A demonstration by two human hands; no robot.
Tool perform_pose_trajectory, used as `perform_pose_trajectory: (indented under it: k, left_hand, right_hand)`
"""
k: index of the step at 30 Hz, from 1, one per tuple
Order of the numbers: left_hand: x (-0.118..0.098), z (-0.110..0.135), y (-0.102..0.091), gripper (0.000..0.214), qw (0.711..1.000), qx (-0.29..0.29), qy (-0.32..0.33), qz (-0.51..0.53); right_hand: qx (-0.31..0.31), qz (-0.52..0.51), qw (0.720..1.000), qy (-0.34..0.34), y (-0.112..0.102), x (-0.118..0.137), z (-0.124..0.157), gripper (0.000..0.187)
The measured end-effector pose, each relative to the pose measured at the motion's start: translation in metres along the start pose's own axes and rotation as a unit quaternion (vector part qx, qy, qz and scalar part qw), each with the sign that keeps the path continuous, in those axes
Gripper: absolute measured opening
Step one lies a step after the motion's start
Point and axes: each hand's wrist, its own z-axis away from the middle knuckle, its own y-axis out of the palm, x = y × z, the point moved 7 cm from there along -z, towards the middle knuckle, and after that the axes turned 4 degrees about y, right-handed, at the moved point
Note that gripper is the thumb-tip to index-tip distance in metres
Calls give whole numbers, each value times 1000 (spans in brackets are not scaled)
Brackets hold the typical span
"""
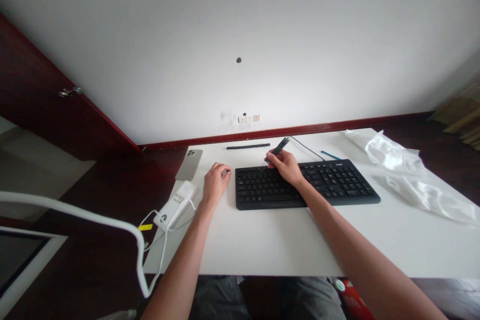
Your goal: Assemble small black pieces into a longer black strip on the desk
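Note:
A black keyboard (330,185) lies across the middle of the white table (285,245). My right hand (287,166) rests over the keyboard's upper left keys, fingers closed round a thin dark tool (278,149) whose tip points down at the keys. My left hand (215,182) lies on the table just left of the keyboard, fingers curled round a small dark piece (226,173) that I cannot make out.
A grey phone (189,164) lies face down at the table's far left corner. A white power bank (176,205) with white cable sits at the left edge. A black strip (247,146) and a blue pen (330,155) lie behind the keyboard. Clear plastic wrapping (405,175) covers the right side.

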Motion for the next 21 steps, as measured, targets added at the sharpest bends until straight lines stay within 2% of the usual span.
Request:
perform_pose_trajectory:
  k: [7, 13, 21]
  left_hand:
    - [12, -31, 8, 11, 998, -7, -35, -55]
    - [16, -58, 19, 12, 996, -34, -71, -48]
    - [29, -70, 25, 11, 993, -54, -105, -27]
  right_hand:
    - [-3, -6, 1000, 5, 1, 3, 2, 48]
    - [-9, -8, 1000, 4, 1, 7, 3, 49]
    - [-2, -15, 1000, 13, 2, 2, 1, 48]
